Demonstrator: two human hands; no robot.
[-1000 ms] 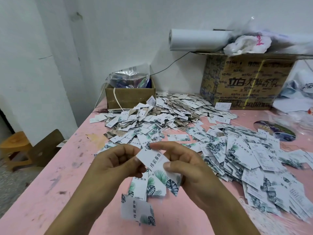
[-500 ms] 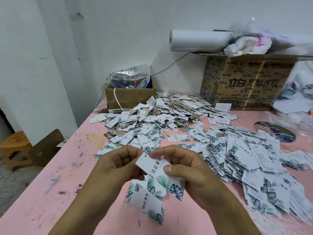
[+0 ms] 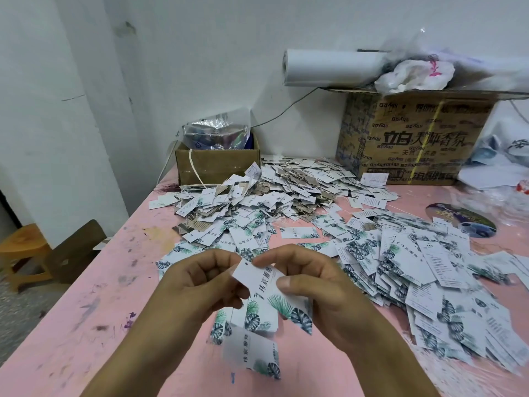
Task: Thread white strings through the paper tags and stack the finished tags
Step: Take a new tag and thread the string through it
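A white paper tag (image 3: 272,290) with green and dark leaf print is held above the pink table (image 3: 86,325). My right hand (image 3: 320,293) pinches it between thumb and forefinger. My left hand (image 3: 197,285) is curled at the tag's punched top corner, fingertips pinched together there; a thin white string (image 3: 231,316) hangs down from it. A second tag (image 3: 252,356) dangles blurred below on that string. A few more tags (image 3: 254,319) lie on the table under my hands.
Loose leaf-print tags (image 3: 415,270) spread to the right; a heap of strung tags (image 3: 286,190) lies further back. A small open cardboard box (image 3: 217,164) with a plastic bag and a big printed carton (image 3: 412,138) stand by the wall. A wooden stool (image 3: 23,250) is left.
The dangling tag on the string has swung from lower left to directly below my hands. Both hands shifted slightly, keeping their hold on the upper tag.
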